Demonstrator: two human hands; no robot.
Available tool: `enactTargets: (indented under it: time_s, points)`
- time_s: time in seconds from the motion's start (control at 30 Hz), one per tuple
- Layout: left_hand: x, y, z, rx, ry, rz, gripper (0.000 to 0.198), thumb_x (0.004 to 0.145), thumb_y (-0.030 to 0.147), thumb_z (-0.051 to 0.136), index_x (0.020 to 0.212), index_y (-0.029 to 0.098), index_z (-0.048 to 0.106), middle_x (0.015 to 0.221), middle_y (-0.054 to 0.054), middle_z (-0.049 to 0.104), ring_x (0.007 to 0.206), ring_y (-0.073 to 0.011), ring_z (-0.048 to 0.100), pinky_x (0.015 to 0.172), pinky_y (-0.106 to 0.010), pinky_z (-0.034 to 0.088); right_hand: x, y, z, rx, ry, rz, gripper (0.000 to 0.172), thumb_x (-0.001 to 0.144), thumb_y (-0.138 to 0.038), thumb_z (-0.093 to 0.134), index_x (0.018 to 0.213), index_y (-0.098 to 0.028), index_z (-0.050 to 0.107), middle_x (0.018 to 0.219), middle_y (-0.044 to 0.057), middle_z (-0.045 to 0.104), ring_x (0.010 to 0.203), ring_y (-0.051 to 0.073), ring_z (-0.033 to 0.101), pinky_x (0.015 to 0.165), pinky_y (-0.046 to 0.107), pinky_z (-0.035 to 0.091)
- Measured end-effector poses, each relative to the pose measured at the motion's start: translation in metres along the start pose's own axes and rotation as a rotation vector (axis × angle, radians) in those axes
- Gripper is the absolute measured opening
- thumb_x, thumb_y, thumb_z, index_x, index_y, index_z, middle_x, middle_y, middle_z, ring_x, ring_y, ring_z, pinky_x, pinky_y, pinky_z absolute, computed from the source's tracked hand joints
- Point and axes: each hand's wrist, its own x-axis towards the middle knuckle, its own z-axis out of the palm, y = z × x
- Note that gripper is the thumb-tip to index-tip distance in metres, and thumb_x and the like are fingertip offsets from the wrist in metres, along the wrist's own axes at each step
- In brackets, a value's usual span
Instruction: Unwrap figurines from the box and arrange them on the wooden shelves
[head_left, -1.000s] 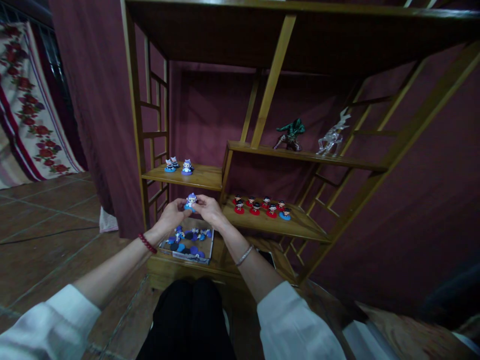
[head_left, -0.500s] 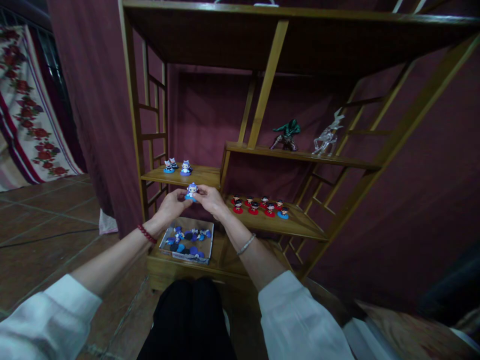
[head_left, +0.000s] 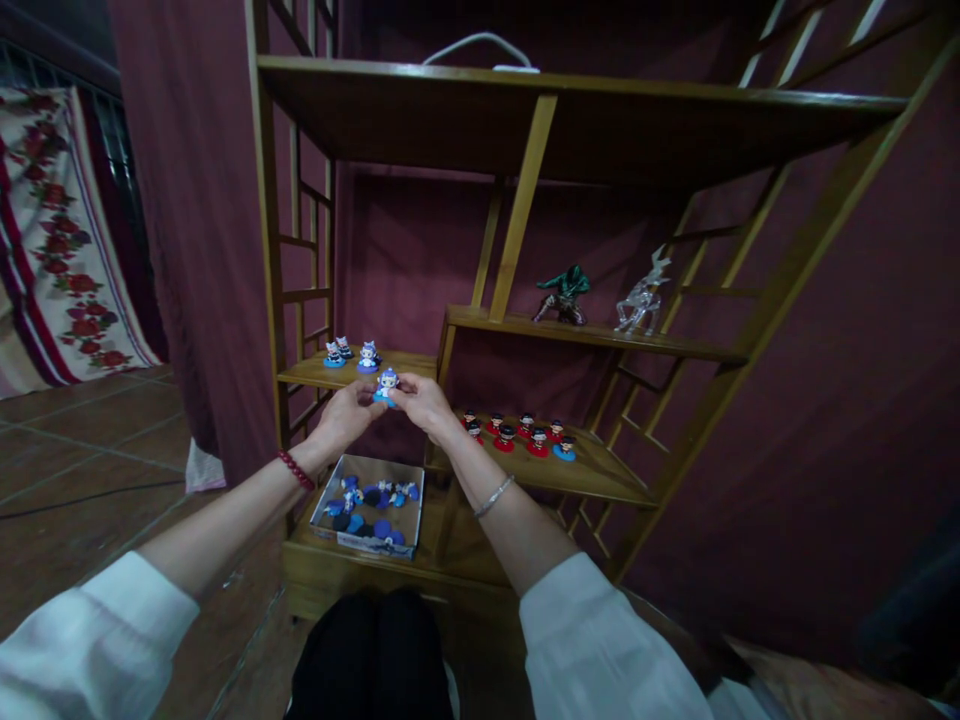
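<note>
A small white and purple figurine (head_left: 387,384) on a light blue base is held between both hands, in front of the edge of the left shelf (head_left: 409,368). My left hand (head_left: 346,415) grips its left side with closed fingers. From the right, my right hand (head_left: 421,403) pinches the same figurine. Behind it on that shelf stand a white and purple figurine (head_left: 367,357) and dark and white ones (head_left: 334,354) on blue bases. Below the hands lies an open box (head_left: 367,544) with several figurines and round bases in blue, purple and black.
Several red-based figurines (head_left: 505,438) and a blue-based one (head_left: 564,448) stand on the lower right shelf (head_left: 600,478). Above them, a green crouching figure (head_left: 564,294) and a clear figure (head_left: 643,295) sit on another shelf. A wooden divider (head_left: 528,200) rises between compartments.
The view has tilted up a little, so the shelves and box appear lower in the picture. Both hands still hold the figurine, nearly in the same pose.
</note>
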Motion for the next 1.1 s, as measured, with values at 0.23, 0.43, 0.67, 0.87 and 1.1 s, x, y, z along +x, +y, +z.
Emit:
enactTargets:
  time_s: [0.23, 0.43, 0.67, 0.87, 1.1]
  points:
    - [0.01, -0.001, 0.005, 0.084, 0.002, 0.05, 0.029, 0.059, 0.026, 0.07, 0.086, 0.016, 0.064, 0.082, -0.006, 0.068, 0.078, -0.019, 0.062, 0.074, -0.028, 0.045, 0.006, -0.002, -0.004, -0.019, 0.015, 0.006, 0.022, 0.068, -0.015, 0.062, 0.089, -0.018, 0.067, 0.08, 0.0, 0.07, 0.076, 0.015, 0.063, 0.076, 0.029, 0.052]
    - [0.019, -0.001, 0.007, 0.133, 0.012, 0.06, 0.028, 0.06, 0.028, 0.07, 0.085, 0.017, 0.063, 0.081, -0.005, 0.068, 0.078, -0.0188, 0.062, 0.074, -0.028, 0.044, 0.016, 0.001, -0.008, -0.056, 0.036, 0.0, 0.023, 0.069, -0.016, 0.062, 0.091, -0.019, 0.067, 0.081, -0.001, 0.07, 0.076, 0.014, 0.063, 0.077, 0.03, 0.052]
    - [0.032, 0.003, 0.011, 0.171, 0.016, 0.077, 0.024, 0.06, 0.027, 0.07, 0.082, 0.017, 0.063, 0.077, -0.005, 0.067, 0.077, -0.019, 0.061, 0.073, -0.028, 0.044, 0.028, 0.0, -0.011, -0.109, 0.073, -0.018, 0.022, 0.068, -0.016, 0.062, 0.088, -0.021, 0.068, 0.081, -0.001, 0.07, 0.078, 0.016, 0.063, 0.077, 0.029, 0.051]
    - [0.041, 0.002, 0.014, 0.303, 0.021, 0.062, 0.022, 0.062, 0.027, 0.069, 0.082, 0.019, 0.065, 0.076, -0.005, 0.067, 0.075, -0.0196, 0.061, 0.068, -0.027, 0.042, 0.036, 0.002, -0.012, -0.182, 0.113, 0.004, 0.021, 0.066, -0.016, 0.063, 0.085, -0.022, 0.069, 0.079, -0.001, 0.07, 0.078, 0.016, 0.063, 0.077, 0.028, 0.05]
    - [0.039, 0.013, 0.014, 0.505, 0.045, 0.054, 0.021, 0.065, 0.031, 0.067, 0.083, 0.021, 0.067, 0.076, -0.004, 0.068, 0.075, -0.0202, 0.06, 0.067, -0.026, 0.04, 0.043, 0.006, -0.011, -0.24, 0.14, 0.033, 0.017, 0.065, -0.016, 0.063, 0.08, -0.022, 0.068, 0.074, -0.001, 0.068, 0.073, 0.016, 0.063, 0.075, 0.03, 0.05]
